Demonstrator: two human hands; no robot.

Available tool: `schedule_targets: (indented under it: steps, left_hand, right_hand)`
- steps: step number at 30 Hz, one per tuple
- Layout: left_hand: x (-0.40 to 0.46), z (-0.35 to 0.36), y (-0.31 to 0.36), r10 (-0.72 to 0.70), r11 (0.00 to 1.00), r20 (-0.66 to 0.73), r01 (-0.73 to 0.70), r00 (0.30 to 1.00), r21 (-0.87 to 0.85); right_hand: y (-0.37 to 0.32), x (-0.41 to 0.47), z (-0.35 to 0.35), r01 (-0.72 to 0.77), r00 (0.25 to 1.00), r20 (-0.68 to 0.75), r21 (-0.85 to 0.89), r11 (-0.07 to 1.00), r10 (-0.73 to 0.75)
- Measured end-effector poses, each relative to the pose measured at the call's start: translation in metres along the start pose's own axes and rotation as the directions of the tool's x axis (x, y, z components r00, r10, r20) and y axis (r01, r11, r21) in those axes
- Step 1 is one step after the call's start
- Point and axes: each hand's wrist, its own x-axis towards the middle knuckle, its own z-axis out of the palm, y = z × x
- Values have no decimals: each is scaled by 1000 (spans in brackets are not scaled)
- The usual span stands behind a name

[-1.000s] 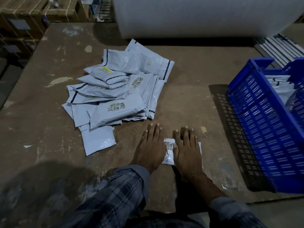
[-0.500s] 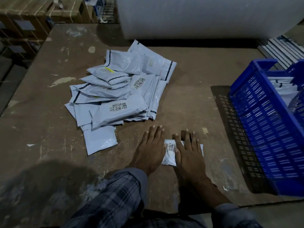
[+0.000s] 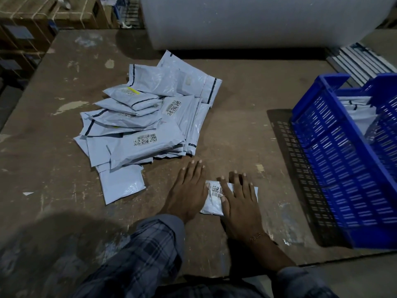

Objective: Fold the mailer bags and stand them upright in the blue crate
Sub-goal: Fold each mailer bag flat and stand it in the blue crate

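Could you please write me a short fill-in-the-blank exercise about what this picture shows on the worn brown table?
1. The right hand lies flat on a small folded white mailer bag that carries a printed ____ label.
2. The loose pile of grey plastic mailer bags lies to the ____ of the slatted blue plastic crate.
3. The left hand rests palm ____ beside that bag.
4. The big white roll lies at the table's ____ edge.

Missing words: barcode; left; down; far
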Motion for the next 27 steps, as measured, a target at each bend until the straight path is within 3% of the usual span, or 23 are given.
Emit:
schedule_targets:
  steps: [5,11,19,21,23,25,27]
  left_hand:
    - [-1,0,5,-26,1000,-7,26,1000,-7]
    - [-18,-4,11,50,998,40,-51,998,29]
    - [-11,-5,19,-153,988,102,156,983,-20]
    - [-15,-14,22,-103,990,87,111,991,-86]
    - [-19,-24,16,-93,956,130,125,987,-267]
    - [-24,-35,9,-183,837,259,289,948,-464]
    - [-23,-47,6,-293,700,302,419,907,-578]
  right_hand:
    - [5,7,-1,-5,1000,30,15,1000,4]
    - [10,15,-6,54,996,62,31,998,-56]
    - [16,1,-10,95,988,112,68,993,-102]
    - [19,9,-13,100,982,155,81,992,-112]
    - [24,14,-19,119,972,194,76,990,-132]
    - [31,20,-33,86,966,238,85,993,-104]
    - [37,27,-51,78,960,259,106,991,-104]
